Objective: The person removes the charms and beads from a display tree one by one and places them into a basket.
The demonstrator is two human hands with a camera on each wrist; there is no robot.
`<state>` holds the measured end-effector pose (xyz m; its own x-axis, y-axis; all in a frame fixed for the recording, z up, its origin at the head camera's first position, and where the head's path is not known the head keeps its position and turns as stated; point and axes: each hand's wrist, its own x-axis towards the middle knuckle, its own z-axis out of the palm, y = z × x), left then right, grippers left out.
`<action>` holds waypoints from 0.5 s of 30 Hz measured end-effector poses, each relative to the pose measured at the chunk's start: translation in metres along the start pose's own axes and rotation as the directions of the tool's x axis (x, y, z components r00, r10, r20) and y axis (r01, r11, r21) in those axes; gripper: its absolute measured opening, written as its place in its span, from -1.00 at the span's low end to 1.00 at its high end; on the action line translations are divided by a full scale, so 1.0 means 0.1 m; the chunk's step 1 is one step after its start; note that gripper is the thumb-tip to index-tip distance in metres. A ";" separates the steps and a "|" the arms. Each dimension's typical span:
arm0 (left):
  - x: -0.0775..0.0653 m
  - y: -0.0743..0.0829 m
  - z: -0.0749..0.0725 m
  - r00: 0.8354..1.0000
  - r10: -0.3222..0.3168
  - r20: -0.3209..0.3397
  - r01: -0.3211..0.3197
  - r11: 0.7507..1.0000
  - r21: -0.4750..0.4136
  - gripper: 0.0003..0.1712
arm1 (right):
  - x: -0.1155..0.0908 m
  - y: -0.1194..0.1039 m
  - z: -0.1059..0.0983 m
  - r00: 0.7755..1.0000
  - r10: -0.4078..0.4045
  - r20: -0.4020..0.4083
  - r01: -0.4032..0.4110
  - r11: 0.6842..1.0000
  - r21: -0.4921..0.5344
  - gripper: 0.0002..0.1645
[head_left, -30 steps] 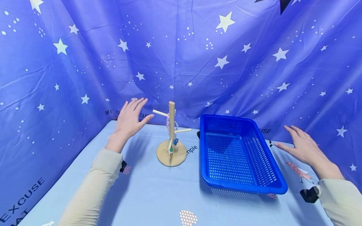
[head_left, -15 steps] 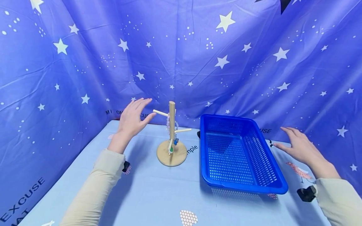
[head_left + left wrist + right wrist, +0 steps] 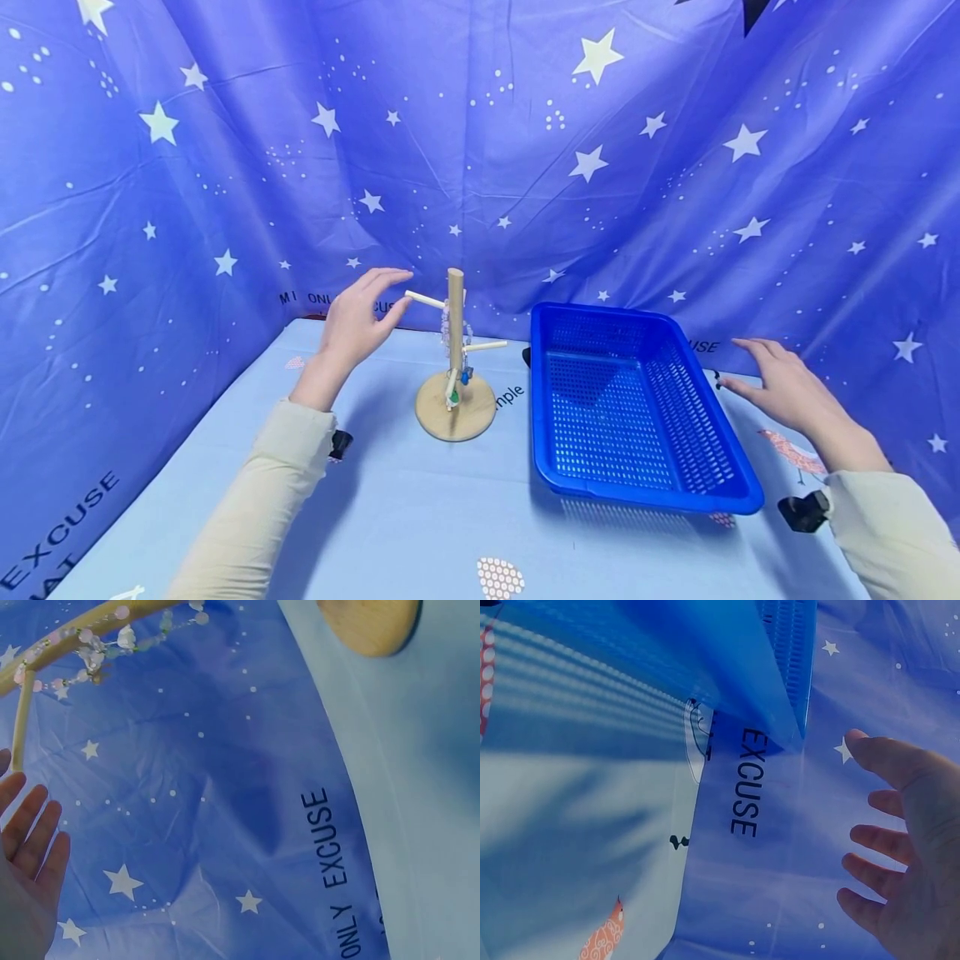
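Left grip (image 3: 355, 323) and right grip (image 3: 797, 396) hovered loosely parted, empty; bumping the peg (image 3: 424, 299) risked toppling the wooden bracelet stand (image 3: 456, 325).

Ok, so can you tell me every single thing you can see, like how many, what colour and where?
Wooden stand: one, light brown, near the middle
Beaded strings: can't count exactly, pink, clear, blue and green, on the stand
Basket: one, blue, right of the stand
Table cover: one, light blue with prints, underneath
Starry cloth: count unclear, purple-blue, behind
Sleeves: two, cream, lower left and right
Devices: two, black, one beside each sleeve
Left hand: one, bare, left of the stand
Right hand: one, bare, right of the basket
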<state>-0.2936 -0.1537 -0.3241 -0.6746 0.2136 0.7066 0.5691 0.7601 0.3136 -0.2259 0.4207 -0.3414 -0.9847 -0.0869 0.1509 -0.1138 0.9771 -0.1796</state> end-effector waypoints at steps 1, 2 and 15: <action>0.00 0.00 0.00 1.000 0.002 -0.011 -0.002 1.000 -0.023 -0.61 | 0.00 -0.01 0.00 1.000 0.000 0.003 0.000 1.000 -0.001 -0.06; 0.00 0.01 0.00 1.000 0.003 -0.020 -0.004 0.999 -0.047 -0.63 | 0.00 -0.02 0.00 1.000 -0.001 0.005 0.001 1.000 -0.003 -0.06; 0.02 0.02 0.05 0.997 -0.037 -0.072 0.018 0.970 -0.242 -0.80 | 0.03 -0.15 0.00 0.999 -0.003 0.037 0.002 1.000 0.021 -0.08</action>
<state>-0.2959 -0.1485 -0.3252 -0.6595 0.1408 0.7384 0.6537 0.5925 0.4708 -0.2270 0.4053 -0.3384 -0.9886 -0.0968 0.1156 -0.1187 0.9725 -0.2002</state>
